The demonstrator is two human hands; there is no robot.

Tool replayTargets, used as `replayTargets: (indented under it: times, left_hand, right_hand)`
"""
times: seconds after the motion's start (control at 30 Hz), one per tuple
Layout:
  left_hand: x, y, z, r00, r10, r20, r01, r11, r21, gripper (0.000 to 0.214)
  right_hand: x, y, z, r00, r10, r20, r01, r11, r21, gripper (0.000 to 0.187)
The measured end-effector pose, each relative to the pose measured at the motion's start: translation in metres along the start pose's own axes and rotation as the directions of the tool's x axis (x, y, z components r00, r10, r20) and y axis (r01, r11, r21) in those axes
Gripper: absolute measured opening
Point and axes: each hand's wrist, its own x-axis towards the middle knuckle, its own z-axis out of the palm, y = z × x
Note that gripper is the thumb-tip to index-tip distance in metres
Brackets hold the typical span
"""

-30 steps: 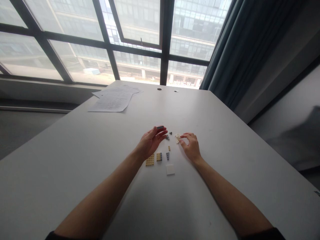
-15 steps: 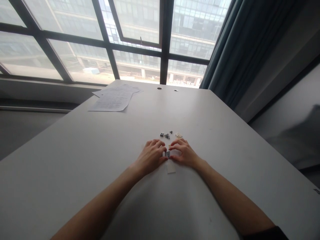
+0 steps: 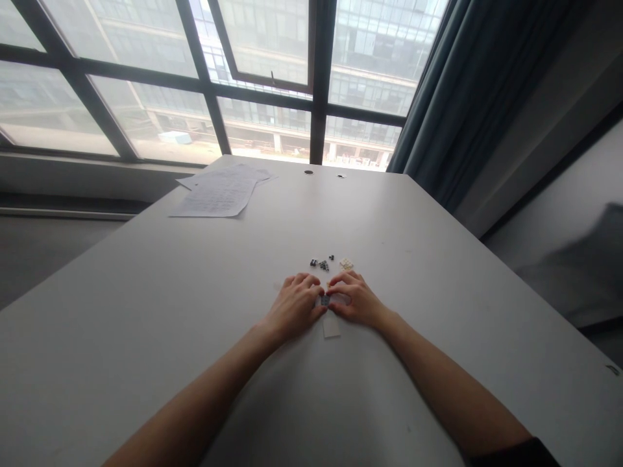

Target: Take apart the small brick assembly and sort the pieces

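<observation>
Between my two hands is a small grey block piece [image 3: 325, 301], partly covered by fingers. My left hand [image 3: 296, 301] curls round its left side, thumb near the front and fingers behind. From the right, my right hand [image 3: 354, 298] pinches at the same piece with thumb and fingertips. Just in front of the hands lies a flat off-white square plate [image 3: 331, 327]. Behind them are small dark grey pieces [image 3: 324, 265], a dark cluster [image 3: 313, 263], a lone dark piece [image 3: 331, 257] and a pile of cream pieces [image 3: 346, 263].
The white table [image 3: 219, 285] stretches to the window [image 3: 265, 123]. Printed paper sheets [image 3: 214, 196] lie at its far left. Two round cable holes sit near the back edge, one being a dark hole [image 3: 308, 172]. A blue-grey curtain [image 3: 442, 110] hangs at the right.
My right fingertips have come slightly closer to my left hand around the grey piece. The whole view has shifted a little; the loose pieces look unmoved.
</observation>
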Motion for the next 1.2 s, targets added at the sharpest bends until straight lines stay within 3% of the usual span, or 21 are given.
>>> replayTargets:
  times: [0.27, 0.6, 1.2]
  left_hand:
    - [-0.0003, -0.001, 0.0016, 1.0, -0.001, -0.003, 0.001, 1.0, 0.015, 0.023]
    - [0.0005, 0.0001, 0.0055, 0.999, -0.004, -0.035, 0.004, 1.0, -0.014, 0.02]
    - [0.0002, -0.0007, 0.0037, 0.999, -0.028, -0.038, 0.027, 1.0, -0.014, 0.021]
  right_hand:
    - [-0.0003, 0.0046, 0.0015, 0.994, 0.051, -0.1, -0.05, 0.999, 0.006, 0.017]
    - [0.0011, 0.0029, 0.0045, 0.995, 0.042, -0.092, -0.048, 0.997, -0.056, 0.006]
    - [0.0025, 0.0012, 0.0072, 0.996, 0.026, -0.081, -0.034, 0.993, -0.109, 0.005]
